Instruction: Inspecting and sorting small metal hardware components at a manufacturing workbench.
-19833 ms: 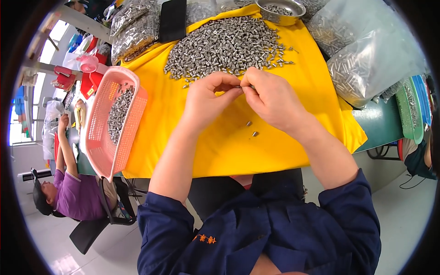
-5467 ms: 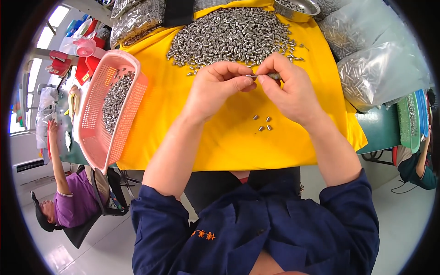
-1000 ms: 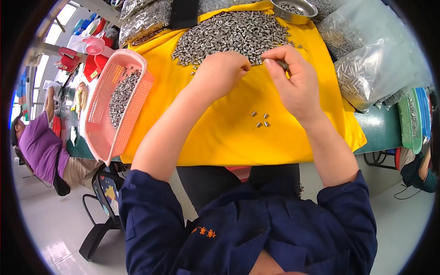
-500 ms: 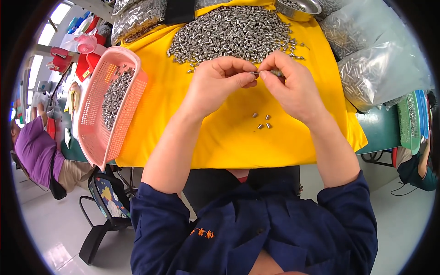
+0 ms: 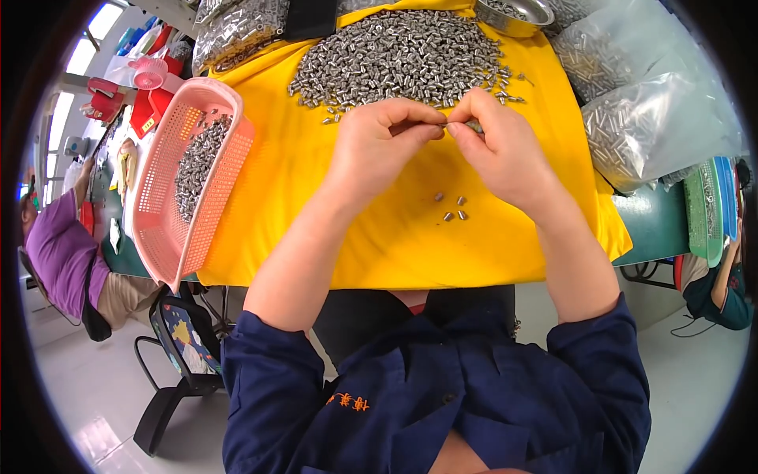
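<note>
My left hand (image 5: 377, 148) and my right hand (image 5: 505, 146) meet over the yellow cloth, each closed in a pinch with fingertips nearly touching. Between them shows a thin, dark sliver (image 5: 444, 124), too small to name. A greyish bit (image 5: 474, 125) peeks out behind my right forefinger; the rest is hidden. Just beyond both hands lies a heap of small silvery metal cylinders (image 5: 395, 59), some with visible holes. Several loose metal cylinders (image 5: 448, 216) lie on the cloth nearer to me, below my fingertips.
A pink perforated basket (image 5: 162, 229) with metal cylinders stands at the left. A metal bowl (image 5: 521, 24) is at the far right of the yellow cloth (image 5: 379, 245). Clear bags of metal parts (image 5: 647, 126) lie beyond its right edge. Co-workers sit at both sides, one in a purple shirt (image 5: 67, 245).
My left fingers have rolled and closed in a little, and the small metal bit between the fingertips shows less. My right hand is almost still. The heap looks the same.
</note>
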`<state>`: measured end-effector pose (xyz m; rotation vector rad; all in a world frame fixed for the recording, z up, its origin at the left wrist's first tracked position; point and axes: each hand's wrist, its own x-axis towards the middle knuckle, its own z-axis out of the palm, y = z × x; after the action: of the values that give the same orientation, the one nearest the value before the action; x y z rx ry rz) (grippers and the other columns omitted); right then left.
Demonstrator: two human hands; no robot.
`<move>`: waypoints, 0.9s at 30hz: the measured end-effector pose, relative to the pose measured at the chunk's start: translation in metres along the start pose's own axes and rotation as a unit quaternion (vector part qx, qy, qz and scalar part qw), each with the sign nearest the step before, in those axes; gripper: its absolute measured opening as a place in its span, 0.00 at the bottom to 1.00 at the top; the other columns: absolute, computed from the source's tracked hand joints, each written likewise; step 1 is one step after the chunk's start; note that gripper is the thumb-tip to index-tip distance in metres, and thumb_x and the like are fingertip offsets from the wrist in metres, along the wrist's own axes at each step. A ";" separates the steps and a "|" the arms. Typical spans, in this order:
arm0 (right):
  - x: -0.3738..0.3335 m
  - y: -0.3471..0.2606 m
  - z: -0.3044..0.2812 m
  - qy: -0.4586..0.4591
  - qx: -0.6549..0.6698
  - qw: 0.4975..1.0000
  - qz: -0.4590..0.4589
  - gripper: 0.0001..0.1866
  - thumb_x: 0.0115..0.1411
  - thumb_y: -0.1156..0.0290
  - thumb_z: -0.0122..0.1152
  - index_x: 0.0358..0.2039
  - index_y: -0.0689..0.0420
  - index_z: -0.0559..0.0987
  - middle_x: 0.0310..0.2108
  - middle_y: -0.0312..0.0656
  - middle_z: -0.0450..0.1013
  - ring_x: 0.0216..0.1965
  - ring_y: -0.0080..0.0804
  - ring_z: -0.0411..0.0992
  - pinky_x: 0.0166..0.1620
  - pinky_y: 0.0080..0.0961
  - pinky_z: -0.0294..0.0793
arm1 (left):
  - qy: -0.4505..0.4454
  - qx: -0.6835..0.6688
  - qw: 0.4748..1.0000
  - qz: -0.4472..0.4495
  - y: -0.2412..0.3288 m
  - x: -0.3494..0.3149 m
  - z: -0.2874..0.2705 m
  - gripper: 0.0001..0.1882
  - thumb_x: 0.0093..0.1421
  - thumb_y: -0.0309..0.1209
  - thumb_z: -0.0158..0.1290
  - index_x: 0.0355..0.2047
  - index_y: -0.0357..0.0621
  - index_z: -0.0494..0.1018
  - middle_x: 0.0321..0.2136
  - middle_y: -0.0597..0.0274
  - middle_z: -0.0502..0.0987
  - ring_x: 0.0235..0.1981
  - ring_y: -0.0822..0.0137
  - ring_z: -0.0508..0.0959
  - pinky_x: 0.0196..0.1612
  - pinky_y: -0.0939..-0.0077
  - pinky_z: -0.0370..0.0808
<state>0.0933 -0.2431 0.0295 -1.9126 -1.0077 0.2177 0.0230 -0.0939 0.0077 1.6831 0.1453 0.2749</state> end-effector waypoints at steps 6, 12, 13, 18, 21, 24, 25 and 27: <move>-0.004 -0.001 0.011 0.069 -0.046 0.996 -0.025 0.04 0.53 0.74 0.49 0.27 0.60 0.66 0.19 0.47 0.67 0.22 0.43 0.67 0.26 0.32 0.65 | 0.018 0.007 0.999 0.031 0.001 0.000 0.002 0.06 0.51 0.21 0.52 0.30 0.35 0.75 0.27 0.61 0.77 0.29 0.74 0.77 0.34 0.84 0.73; 0.002 0.007 -0.001 0.061 0.041 0.997 -0.008 0.04 0.53 0.74 0.50 0.27 0.60 0.68 0.19 0.43 0.68 0.20 0.33 0.66 0.25 0.26 0.64 | 0.008 0.108 0.994 0.011 -0.006 0.007 -0.011 0.07 0.52 0.21 0.50 0.32 0.35 0.74 0.28 0.61 0.77 0.29 0.74 0.76 0.35 0.84 0.72; 0.002 0.006 -0.004 0.086 0.051 0.995 0.011 0.03 0.53 0.74 0.50 0.27 0.60 0.69 0.19 0.42 0.68 0.20 0.29 0.66 0.24 0.24 0.64 | 0.010 0.057 0.998 -0.015 -0.007 0.009 -0.014 0.08 0.53 0.21 0.50 0.34 0.35 0.73 0.28 0.61 0.76 0.30 0.74 0.76 0.35 0.84 0.72; 0.001 0.006 0.001 0.077 0.071 0.994 -0.024 0.03 0.52 0.75 0.51 0.27 0.60 0.68 0.19 0.38 0.66 0.19 0.23 0.61 0.23 0.21 0.61 | -0.031 -0.077 0.995 -0.060 -0.004 0.008 -0.011 0.10 0.54 0.22 0.49 0.37 0.35 0.71 0.29 0.62 0.75 0.32 0.74 0.75 0.36 0.84 0.71; 0.001 0.003 0.003 0.070 0.088 0.993 -0.039 0.03 0.52 0.75 0.51 0.26 0.60 0.68 0.19 0.37 0.65 0.19 0.23 0.60 0.23 0.20 0.60 | -0.038 -0.161 0.984 -0.060 -0.005 0.007 -0.015 0.08 0.54 0.23 0.50 0.36 0.36 0.71 0.29 0.63 0.75 0.32 0.75 0.74 0.35 0.85 0.71; 0.000 0.002 0.002 0.065 0.085 0.994 -0.019 0.03 0.53 0.75 0.51 0.26 0.60 0.68 0.20 0.37 0.66 0.19 0.22 0.60 0.23 0.19 0.61 | -0.040 -0.261 0.960 -0.096 -0.006 0.006 -0.014 0.08 0.54 0.24 0.51 0.35 0.37 0.71 0.30 0.63 0.74 0.32 0.74 0.74 0.36 0.84 0.71; 0.000 0.002 0.002 0.066 0.097 0.993 -0.023 0.03 0.53 0.75 0.51 0.27 0.60 0.68 0.20 0.37 0.67 0.20 0.22 0.61 0.24 0.19 0.61 | -0.059 -0.303 0.945 -0.104 -0.006 0.006 -0.014 0.07 0.54 0.24 0.51 0.35 0.38 0.71 0.30 0.62 0.74 0.32 0.73 0.74 0.36 0.83 0.72; 0.000 0.002 0.003 0.066 0.108 0.992 -0.028 0.03 0.53 0.75 0.51 0.27 0.60 0.68 0.20 0.37 0.67 0.20 0.22 0.62 0.24 0.19 0.62 | -0.076 -0.345 0.929 -0.112 -0.007 0.005 -0.013 0.07 0.55 0.24 0.50 0.35 0.38 0.71 0.30 0.62 0.74 0.32 0.72 0.75 0.36 0.82 0.73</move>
<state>0.0926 -0.2415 0.0258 -1.6773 -0.9099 0.1596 0.0248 -0.0793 0.0031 0.9695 0.1060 0.0095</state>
